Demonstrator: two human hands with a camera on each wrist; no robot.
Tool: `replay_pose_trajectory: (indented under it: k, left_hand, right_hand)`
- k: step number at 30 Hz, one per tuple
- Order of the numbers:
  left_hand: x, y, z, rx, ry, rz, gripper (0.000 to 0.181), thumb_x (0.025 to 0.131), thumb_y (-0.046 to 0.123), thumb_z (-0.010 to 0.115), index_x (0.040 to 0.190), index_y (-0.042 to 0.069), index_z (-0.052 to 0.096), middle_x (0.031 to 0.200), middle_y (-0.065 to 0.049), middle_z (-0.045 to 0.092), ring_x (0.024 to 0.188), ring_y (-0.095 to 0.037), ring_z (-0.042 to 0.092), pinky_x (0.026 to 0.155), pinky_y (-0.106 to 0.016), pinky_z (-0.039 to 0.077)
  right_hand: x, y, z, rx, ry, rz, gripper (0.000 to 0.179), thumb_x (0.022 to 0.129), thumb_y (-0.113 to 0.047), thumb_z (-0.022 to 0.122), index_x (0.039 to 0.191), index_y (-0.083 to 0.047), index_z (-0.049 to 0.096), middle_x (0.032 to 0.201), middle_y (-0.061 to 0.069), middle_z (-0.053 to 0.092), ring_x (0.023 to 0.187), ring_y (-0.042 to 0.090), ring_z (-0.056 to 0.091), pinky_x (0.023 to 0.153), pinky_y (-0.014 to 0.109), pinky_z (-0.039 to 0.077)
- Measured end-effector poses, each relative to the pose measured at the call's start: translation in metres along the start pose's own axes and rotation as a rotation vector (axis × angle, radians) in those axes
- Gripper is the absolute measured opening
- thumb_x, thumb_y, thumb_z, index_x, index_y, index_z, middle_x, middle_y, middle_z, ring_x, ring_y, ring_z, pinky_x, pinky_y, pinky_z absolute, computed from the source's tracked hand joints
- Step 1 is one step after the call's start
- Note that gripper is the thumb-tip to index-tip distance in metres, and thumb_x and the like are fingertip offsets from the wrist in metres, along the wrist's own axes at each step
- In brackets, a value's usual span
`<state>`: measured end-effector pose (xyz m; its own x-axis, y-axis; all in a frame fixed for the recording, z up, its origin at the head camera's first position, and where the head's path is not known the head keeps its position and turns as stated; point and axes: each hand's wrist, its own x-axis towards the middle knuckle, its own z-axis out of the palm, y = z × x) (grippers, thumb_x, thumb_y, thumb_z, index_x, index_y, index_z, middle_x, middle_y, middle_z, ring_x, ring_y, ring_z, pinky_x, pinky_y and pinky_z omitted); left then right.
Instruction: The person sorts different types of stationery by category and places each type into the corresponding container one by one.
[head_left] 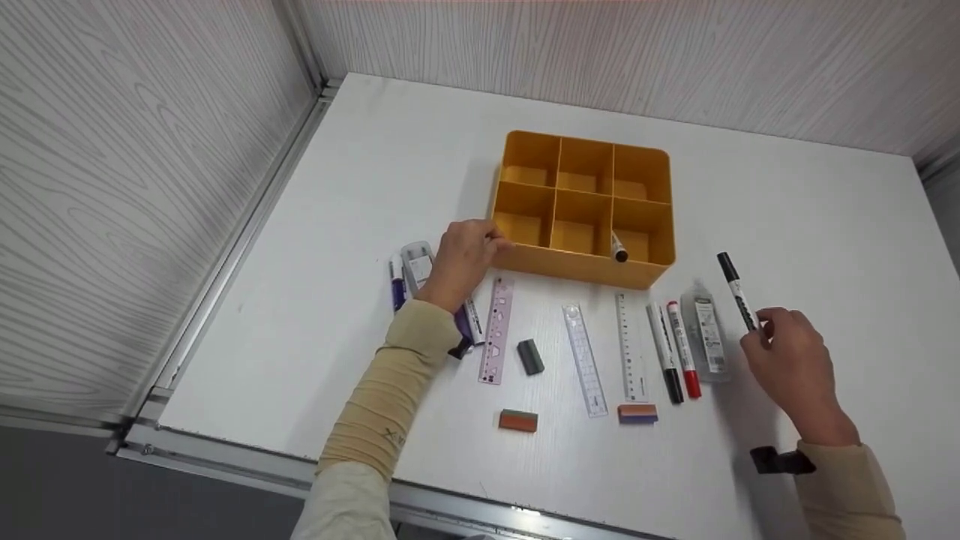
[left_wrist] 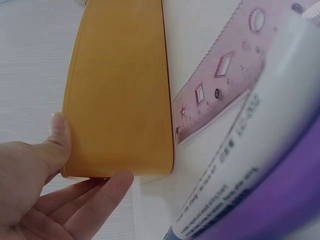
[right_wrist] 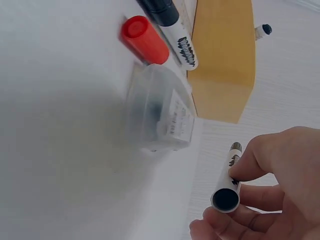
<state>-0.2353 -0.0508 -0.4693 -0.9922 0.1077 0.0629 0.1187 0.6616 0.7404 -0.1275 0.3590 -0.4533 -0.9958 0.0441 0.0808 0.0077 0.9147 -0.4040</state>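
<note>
Your right hand (head_left: pixel 791 361) has its fingers pinched round a black-capped marker (head_left: pixel 736 291) out toward the worktop (head_left: pixel 337 225)'s right edge; your left hand (head_left: pixel 463 259)'s got fingers clamped on the yellow box (head_left: pixel 562 265), which sits nearer the back edge.

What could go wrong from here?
The held marker juts beyond the fingers of the right hand, so its black end might catch the rim of the organizer. A second marker inside pokes above that rim and could be knocked. The left hand holds the organizer's corner; a tug might shift it.
</note>
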Motion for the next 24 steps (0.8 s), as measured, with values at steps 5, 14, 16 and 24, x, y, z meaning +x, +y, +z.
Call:
replay_pose_trajectory:
  k: [5,14,16,24]
  left_hand:
    - [0.000,0.001,-0.001,0.000,0.010,0.006,0.023,0.090,0.033,0.067,0.095,0.011,0.073,0.088,-0.001,0.069,0.079,-0.013,0.057,0.075,-0.024,0.051]
    - [0.001,-0.002,0.001,0.000,0.012,0.025,0.025,0.089,0.033,0.068,0.093,0.008,0.073,0.084,-0.002,0.068,0.075,-0.013,0.055,0.069,-0.024,0.048]
    - [0.002,-0.002,0.001,-0.004,0.013,0.023,0.025,0.089,0.033,0.067,0.093,0.009,0.073,0.085,-0.002,0.069,0.076,-0.012,0.055,0.069,-0.024,0.048]
    - [0.000,0.000,0.001,-0.002,0.000,-0.002,0.023,0.090,0.033,0.067,0.094,0.011,0.072,0.088,0.000,0.069,0.079,-0.012,0.057,0.074,-0.023,0.051]
  right_hand:
    - [0.003,-0.008,-0.004,0.015,0.044,-0.028,0.032,0.089,0.000,0.053,0.117,0.015,0.057,0.090,0.024,0.054,0.068,0.029,0.051,0.044,0.024,0.037]
    - [0.007,-0.022,-0.008,0.047,0.132,-0.121,0.029,0.090,0.001,0.050,0.113,0.015,0.058,0.088,0.023,0.055,0.069,0.027,0.049,0.047,0.020,0.034]
    - [0.008,-0.025,-0.010,0.050,0.131,-0.124,0.029,0.091,0.000,0.049,0.114,0.015,0.057,0.089,0.023,0.055,0.070,0.027,0.049,0.048,0.019,0.034]
    - [0.011,-0.033,-0.013,0.070,0.118,-0.132,0.030,0.092,0.000,0.049,0.118,0.015,0.055,0.092,0.023,0.056,0.076,0.027,0.052,0.052,0.012,0.034]
